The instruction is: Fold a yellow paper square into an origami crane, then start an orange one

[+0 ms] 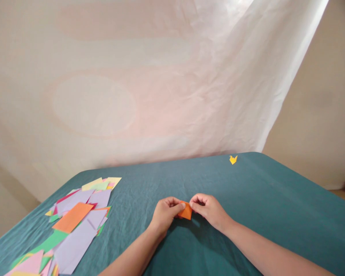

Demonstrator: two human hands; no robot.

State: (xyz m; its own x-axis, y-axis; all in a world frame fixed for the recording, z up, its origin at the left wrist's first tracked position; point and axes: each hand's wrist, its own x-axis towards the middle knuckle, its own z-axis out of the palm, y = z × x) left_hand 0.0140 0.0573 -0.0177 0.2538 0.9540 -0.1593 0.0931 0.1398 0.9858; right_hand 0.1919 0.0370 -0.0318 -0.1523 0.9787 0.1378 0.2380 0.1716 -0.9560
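Note:
A small folded piece of orange paper (186, 213) is held up between my two hands, just above the dark green tablecloth. My left hand (167, 212) pinches its left side, thumb on top and fingers behind. At its upper right edge, the thumb and forefinger of my right hand (208, 209) are closed in a pinch on the paper. The fingers cover part of the folds, so the full shape is hidden.
Loose coloured paper sheets (77, 241) lie in a spread pile on the left of the table (264, 203). A yellow folded paper bird (233, 159) stands near the far edge. Behind the table hangs a pale cloth (161, 96).

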